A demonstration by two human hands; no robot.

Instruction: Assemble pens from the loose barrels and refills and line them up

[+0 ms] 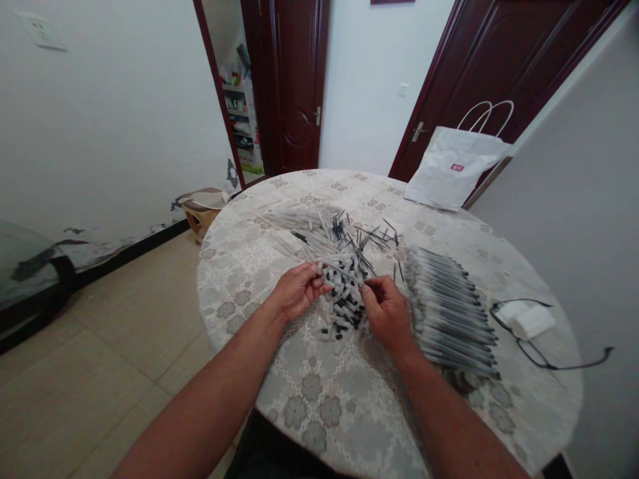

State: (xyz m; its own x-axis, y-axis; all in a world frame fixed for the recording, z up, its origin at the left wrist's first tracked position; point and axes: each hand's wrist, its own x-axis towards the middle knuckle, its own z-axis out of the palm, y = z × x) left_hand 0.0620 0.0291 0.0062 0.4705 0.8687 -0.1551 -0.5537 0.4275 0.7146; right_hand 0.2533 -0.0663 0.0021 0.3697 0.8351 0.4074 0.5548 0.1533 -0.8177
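Over the middle of the table, a translucent pen barrel spans the gap between my hands. My left hand pinches its left end, with the fingers curled. At the other end, my right hand is closed with thumb and forefinger on the barrel's tip. Below and between the hands lies a heap of clear and black pen caps. Loose pale barrels are piled just beyond, beside scattered thin black refills. Right of my right hand, many capped pens lie side by side in a stack.
A patterned cloth covers the round table. Black-framed glasses and a white folded tissue or pack lie at the right. A white paper bag stands at the far right edge. A stool is on the floor at left.
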